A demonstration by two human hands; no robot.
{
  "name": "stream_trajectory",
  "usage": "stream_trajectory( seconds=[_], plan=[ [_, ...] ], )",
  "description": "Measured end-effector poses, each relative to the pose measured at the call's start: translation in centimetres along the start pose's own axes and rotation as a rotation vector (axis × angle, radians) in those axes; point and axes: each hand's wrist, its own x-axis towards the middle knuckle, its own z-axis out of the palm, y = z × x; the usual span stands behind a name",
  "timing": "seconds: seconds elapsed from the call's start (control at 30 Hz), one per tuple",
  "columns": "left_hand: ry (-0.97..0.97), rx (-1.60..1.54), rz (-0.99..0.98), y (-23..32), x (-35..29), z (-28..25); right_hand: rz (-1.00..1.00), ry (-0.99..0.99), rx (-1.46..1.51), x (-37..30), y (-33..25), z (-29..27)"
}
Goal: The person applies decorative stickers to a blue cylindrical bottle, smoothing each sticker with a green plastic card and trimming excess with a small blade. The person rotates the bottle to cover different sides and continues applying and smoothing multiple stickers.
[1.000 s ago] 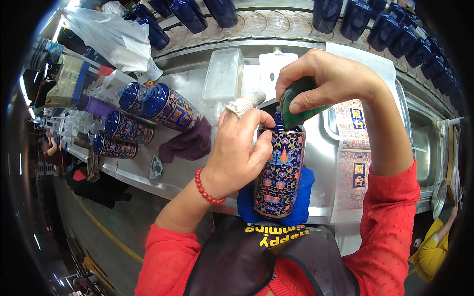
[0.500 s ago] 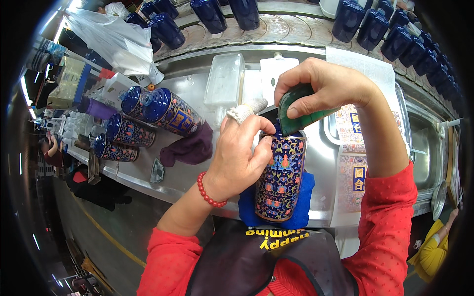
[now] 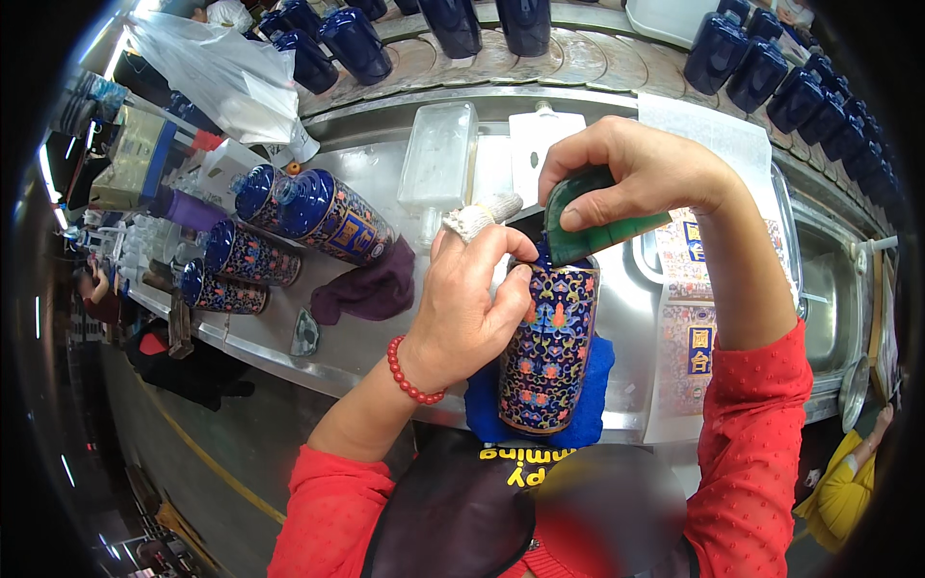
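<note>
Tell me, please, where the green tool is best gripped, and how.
Probably the green tool suits a grip over its curved upper edge from the right, thumb on its face, as the right hand does; that leaves the straight lower edge free towards the patterned bottle.

Toward 10 o'clock, a tall patterned bottle [image 3: 323, 207] bears a blue, gold-edged label [image 3: 355, 238] with gold characters stacked one above the other. Around 3 o'clock, a patterned sheet [image 3: 674, 385] carries similar gold characters on two blue panels [image 3: 700, 352], the upper one partly covered. Near 6 o'clock, yellow letters [image 3: 520, 455] stand upside down on the dark apron [image 3: 453, 511], a blurred patch hiding some.
</note>
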Motion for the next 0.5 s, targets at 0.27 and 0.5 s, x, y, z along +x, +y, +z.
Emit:
stream_trajectory(
  seconds=[0.27,0.5],
  plan=[
    [-0.044,0.036,-0.051,0.2,-0.1,-0.5,-0.047,0.019,0.064,0.1,0.2,0.5],
    [-0.045,0.016,0.065,0.3,0.5,0.2,-0.005,0.098,0.145,-1.5,0.3,0.3]
  ],
)
